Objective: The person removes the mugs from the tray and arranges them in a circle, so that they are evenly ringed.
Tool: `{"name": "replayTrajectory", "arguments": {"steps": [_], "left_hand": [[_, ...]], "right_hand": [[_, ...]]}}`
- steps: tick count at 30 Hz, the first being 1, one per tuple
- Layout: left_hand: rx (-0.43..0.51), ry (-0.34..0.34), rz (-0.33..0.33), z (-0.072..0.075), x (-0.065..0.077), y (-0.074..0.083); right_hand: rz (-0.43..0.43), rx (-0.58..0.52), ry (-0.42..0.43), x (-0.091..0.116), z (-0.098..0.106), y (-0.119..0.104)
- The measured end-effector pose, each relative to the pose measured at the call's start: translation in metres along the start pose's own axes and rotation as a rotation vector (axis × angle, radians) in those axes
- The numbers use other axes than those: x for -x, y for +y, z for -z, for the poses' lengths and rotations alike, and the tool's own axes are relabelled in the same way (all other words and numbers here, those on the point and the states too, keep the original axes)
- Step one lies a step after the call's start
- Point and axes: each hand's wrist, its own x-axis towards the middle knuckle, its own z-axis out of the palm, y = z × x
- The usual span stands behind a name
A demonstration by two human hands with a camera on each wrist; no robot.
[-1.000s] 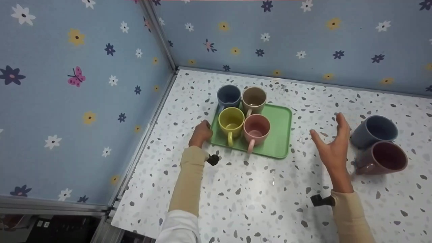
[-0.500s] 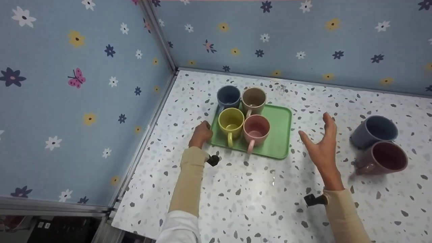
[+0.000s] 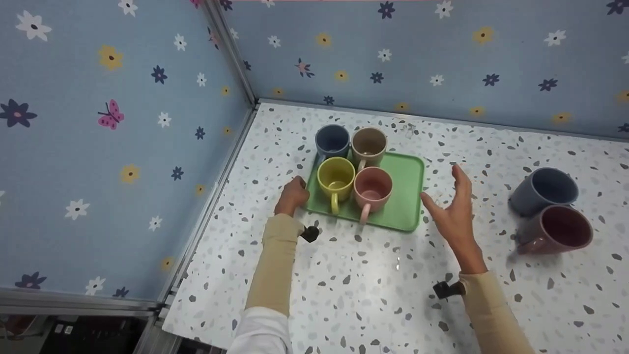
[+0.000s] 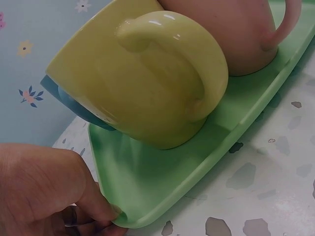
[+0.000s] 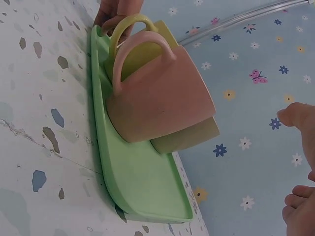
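A green tray [image 3: 408, 191] carries a yellow mug [image 3: 336, 178], a pink mug [image 3: 373, 189], a blue mug [image 3: 332, 141] and a beige mug [image 3: 369, 146], all upright and close together on its left part. My left hand [image 3: 294, 193] pinches the tray's left edge near the front corner; in the left wrist view the thumb [image 4: 101, 204] lies over the rim with fingers curled beneath. Just right of the tray, my right hand [image 3: 452, 214] is raised with thumb and fingers spread wide, holding nothing. Its thumb tip is near the tray's right rim.
On the right of the speckled white table [image 3: 363, 295] stand a larger blue-grey mug [image 3: 528, 194] and a dark red mug [image 3: 540, 236], side by side. Flowered blue panels rise behind [image 3: 417, 54] and along the left [image 3: 147, 147].
My right hand has moved left, away from the two larger mugs and up to the tray's right side, fingers still spread. The left hand, tray and mugs stay in place.
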Motion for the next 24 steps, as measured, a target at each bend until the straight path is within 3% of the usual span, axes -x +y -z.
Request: {"name": "replayTrajectory", "arguments": {"steps": [9, 24], "left_hand": [[-0.004, 0.009, 0.000, -0.001, 0.000, 0.000], [0.012, 0.010, 0.002, -0.001, 0.001, -0.001]], "right_hand": [[-0.009, 0.023, -0.032, 0.003, -0.012, 0.000], [0.061, 0.015, -0.084, 0.007, -0.036, -0.005]]}}
